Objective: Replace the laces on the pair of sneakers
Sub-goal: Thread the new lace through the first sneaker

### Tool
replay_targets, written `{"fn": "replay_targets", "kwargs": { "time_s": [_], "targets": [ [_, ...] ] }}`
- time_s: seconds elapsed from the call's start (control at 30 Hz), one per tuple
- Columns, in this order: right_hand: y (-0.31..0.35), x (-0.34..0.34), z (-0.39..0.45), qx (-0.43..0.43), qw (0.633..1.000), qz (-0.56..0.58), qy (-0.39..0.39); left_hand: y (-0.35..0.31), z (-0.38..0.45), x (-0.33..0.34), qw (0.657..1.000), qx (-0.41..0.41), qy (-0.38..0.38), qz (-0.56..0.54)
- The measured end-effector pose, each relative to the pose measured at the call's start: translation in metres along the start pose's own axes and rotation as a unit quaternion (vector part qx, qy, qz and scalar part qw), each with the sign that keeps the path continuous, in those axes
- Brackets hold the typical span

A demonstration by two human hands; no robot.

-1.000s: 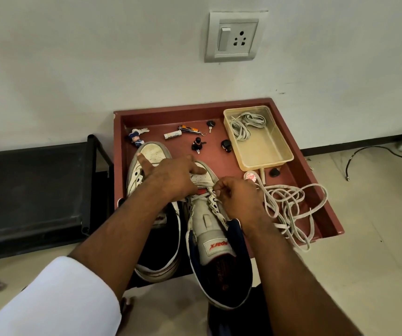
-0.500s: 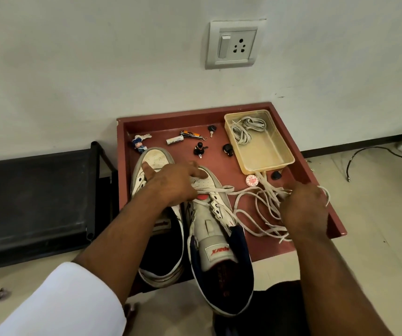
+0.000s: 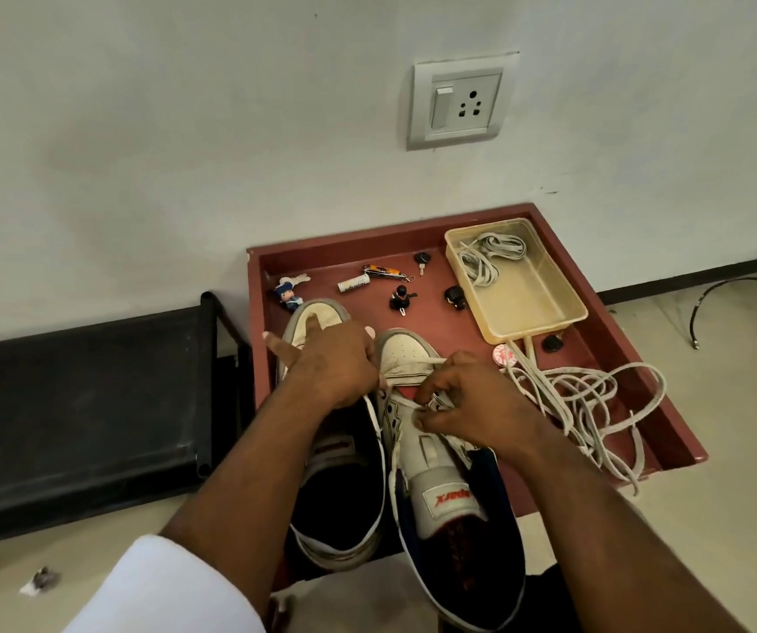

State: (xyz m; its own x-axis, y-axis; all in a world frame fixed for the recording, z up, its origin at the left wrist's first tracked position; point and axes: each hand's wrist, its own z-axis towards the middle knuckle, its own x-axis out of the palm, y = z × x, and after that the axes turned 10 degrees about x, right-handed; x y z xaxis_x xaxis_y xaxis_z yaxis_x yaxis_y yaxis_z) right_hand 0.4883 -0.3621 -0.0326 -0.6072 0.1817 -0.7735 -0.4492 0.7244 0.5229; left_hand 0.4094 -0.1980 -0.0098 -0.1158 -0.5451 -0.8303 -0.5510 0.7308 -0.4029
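Two sneakers, side by side on red tray (image 3: 605, 331), toes far toward the wall, heels near me. My left hand (image 3: 335, 363) grips the right sneaker (image 3: 440, 472) at its toe; my right hand (image 3: 472, 404) pinches its lace (image 3: 591, 399). Left sneaker (image 3: 344, 495) unlaced; tray on tiled floor below wall socket (image 3: 461, 102).

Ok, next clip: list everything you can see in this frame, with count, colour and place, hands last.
red tray: 1, dark red, on the floor against the wall
sneakers: 2, white and navy, side by side at the tray's near left
loose lace: 1 tangle, off-white, tray's right, spilling over the edge
plastic bin: 1, translucent yellow, tray's far right
bundled lace: 1, off-white, inside the bin
small trinkets: several, mostly black, tray's far side
wall socket: 1, grey-white, on the wall
black bench: 1, left of the tray
left hand: resting on the sneakers' toes
right hand: pinching lace at the right sneaker's eyelets
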Motion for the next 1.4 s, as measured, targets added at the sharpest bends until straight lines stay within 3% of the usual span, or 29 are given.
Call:
{"fn": "replay_targets", "kwargs": {
  "time_s": [0.1,0.23,0.37,0.43,0.53,0.7,0.8,0.93,1.07,1.17,1.27,1.33,1.4],
  "targets": [
    [0.003,0.001,0.002,-0.009,1.0,-0.01,0.003,0.007,-0.004,0.001,0.998,-0.05,-0.036,0.017],
    [0.003,-0.002,0.002,-0.005,1.0,0.017,0.013,0.015,-0.02,-0.003,0.976,-0.125,-0.178,-0.004],
    [0.001,-0.005,0.0,-0.002,0.999,0.024,0.021,0.046,-0.038,-0.033,0.914,-0.2,-0.353,-0.019],
    [0.001,-0.003,0.0,-0.005,1.0,0.016,0.022,0.063,-0.044,-0.046,0.89,-0.223,-0.397,-0.034],
    [0.001,-0.001,-0.001,0.003,0.999,0.036,0.019,0.065,-0.041,-0.042,0.941,-0.204,-0.271,0.008],
    [0.003,-0.001,-0.001,0.005,0.999,0.04,0.002,0.014,-0.023,-0.024,0.994,-0.014,-0.109,0.0],
    [0.002,0.001,0.0,0.005,0.999,0.042,-0.007,0.002,-0.015,-0.011,0.999,0.024,0.005,0.04],
    [0.002,0.002,0.001,0.008,0.999,0.044,-0.012,0.004,-0.014,-0.009,0.996,0.009,0.034,0.082],
    [0.002,0.005,0.002,0.013,0.999,0.036,-0.009,0.012,-0.017,-0.011,0.999,0.009,0.013,0.035],
    [0.003,0.005,0.001,0.012,0.999,0.046,0.008,0.025,-0.025,-0.027,0.998,-0.048,-0.047,0.017],
    [0.001,0.003,0.0,0.008,0.998,0.054,0.017,0.043,-0.037,-0.051,0.978,-0.132,-0.163,0.011],
    [0.0,0.003,0.0,0.008,0.998,0.059,0.014,0.058,-0.043,-0.063,0.943,-0.181,-0.28,0.0],
    [0.0,0.004,0.001,0.013,0.998,0.065,0.01,0.065,-0.043,-0.063,0.93,-0.193,-0.314,0.011]
  ]
}}
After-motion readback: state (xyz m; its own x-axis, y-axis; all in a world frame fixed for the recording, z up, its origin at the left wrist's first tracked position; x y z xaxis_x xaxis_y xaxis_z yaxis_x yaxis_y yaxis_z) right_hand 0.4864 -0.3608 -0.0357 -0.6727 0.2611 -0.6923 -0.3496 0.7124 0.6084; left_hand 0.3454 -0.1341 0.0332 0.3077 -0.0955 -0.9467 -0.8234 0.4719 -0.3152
